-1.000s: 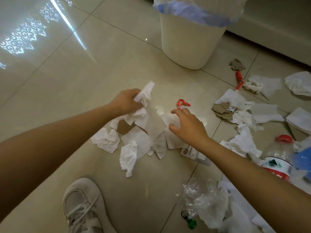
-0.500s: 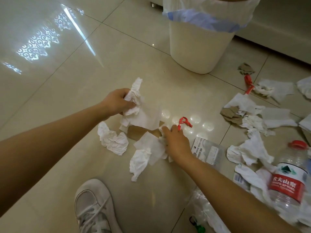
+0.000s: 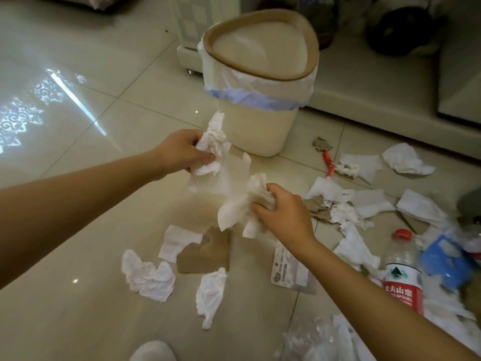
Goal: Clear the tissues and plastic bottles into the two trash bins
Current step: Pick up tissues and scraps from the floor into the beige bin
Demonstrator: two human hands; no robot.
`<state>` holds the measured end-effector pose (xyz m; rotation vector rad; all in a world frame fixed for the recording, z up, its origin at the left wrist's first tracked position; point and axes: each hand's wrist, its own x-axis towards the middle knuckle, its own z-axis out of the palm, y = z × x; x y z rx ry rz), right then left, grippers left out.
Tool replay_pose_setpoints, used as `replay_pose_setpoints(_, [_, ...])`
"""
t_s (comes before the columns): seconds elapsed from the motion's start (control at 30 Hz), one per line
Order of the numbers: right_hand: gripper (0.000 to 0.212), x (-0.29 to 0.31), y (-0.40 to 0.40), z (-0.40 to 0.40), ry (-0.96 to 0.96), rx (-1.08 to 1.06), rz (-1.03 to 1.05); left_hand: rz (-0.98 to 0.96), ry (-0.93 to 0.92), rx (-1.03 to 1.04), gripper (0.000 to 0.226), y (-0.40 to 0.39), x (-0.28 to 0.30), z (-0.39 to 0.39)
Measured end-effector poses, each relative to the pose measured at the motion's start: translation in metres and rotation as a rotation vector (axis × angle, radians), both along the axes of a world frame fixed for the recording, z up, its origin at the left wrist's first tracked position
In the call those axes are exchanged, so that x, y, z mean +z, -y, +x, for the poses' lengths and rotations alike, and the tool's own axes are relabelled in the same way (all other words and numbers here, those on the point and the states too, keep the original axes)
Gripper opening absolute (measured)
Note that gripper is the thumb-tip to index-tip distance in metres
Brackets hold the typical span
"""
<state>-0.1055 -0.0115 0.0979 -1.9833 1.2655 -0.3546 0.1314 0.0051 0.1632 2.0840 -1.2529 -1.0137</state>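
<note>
My left hand [image 3: 179, 152] grips a wad of white tissues [image 3: 212, 144] just in front of a cream trash bin [image 3: 256, 131] lined with a clear bag. My right hand [image 3: 283, 217] holds a second bunch of tissues [image 3: 239, 207] lower and to the right, above the floor. Loose crumpled tissues lie below on the tiles, one at the left [image 3: 148, 277] and one in the middle [image 3: 210, 295]. A clear plastic bottle [image 3: 402, 272] with a red cap and red label lies at the right. Only one bin is in view.
A torn piece of brown cardboard [image 3: 205, 254] lies under my hands. More tissues [image 3: 364, 165] and cardboard scraps are scattered at the right, with a blue object [image 3: 445, 259] and clear plastic wrap [image 3: 320, 340]. A low white cabinet base [image 3: 377, 100] stands behind the bin. My shoe [image 3: 153, 353] shows at the bottom.
My right hand has picked tissues up off the floor and risen. My left hand has lifted its tissues toward the bin. The view has tilted up, showing the bin's open top.
</note>
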Motion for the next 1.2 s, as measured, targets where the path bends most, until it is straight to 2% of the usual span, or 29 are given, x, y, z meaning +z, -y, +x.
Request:
replay_pose_setpoints(0.1, [0.015,0.035,0.021,-0.006,0.171,-0.123,-0.025,-0.244,0.063,0.021,0.018,0.027,0.027,-0.013])
replay_pose_setpoints(0.17, [0.012,0.060,0.041,-0.004,0.279,-0.183,-0.035,-0.397,0.029,0.048,0.019,0.049,0.049,-0.017])
replay_pose_setpoints(0.3, [0.014,0.114,0.086,0.012,0.422,-0.242,-0.111,-0.559,-0.038,0.095,0.028,0.105,0.095,-0.020])
replay_pose_setpoints(0.43, [0.019,0.149,0.129,0.036,0.470,-0.295,-0.231,-0.517,-0.052,0.173,0.030,0.160,0.099,-0.011])
replay_pose_setpoints(0.5, [0.025,0.156,0.145,0.048,0.470,-0.315,-0.250,-0.417,0.012,0.167,0.031,0.179,0.091,-0.003])
replay_pose_setpoints(0.6, [0.021,0.157,0.161,0.064,0.456,-0.316,-0.282,-0.285,0.078,0.120,0.042,0.190,0.080,0.006])
replay_pose_setpoints(0.83, [0.012,0.162,0.195,0.099,0.480,-0.326,-0.404,-0.364,-0.037,0.191,0.051,0.164,0.056,0.044])
replay_pose_setpoints(1.0, [0.053,0.158,0.215,0.115,0.214,-0.176,-0.182,-0.465,-0.137,0.289,0.027,0.132,0.050,0.046])
replay_pose_setpoints(1.1, [0.050,0.149,0.204,0.106,0.278,-0.193,-0.185,-0.470,-0.167,0.281,0.017,0.112,0.042,0.036])
replay_pose_setpoints(1.2, [0.037,0.139,0.181,0.088,0.370,-0.188,-0.205,-0.433,-0.166,0.224,0.013,0.098,0.031,0.019])
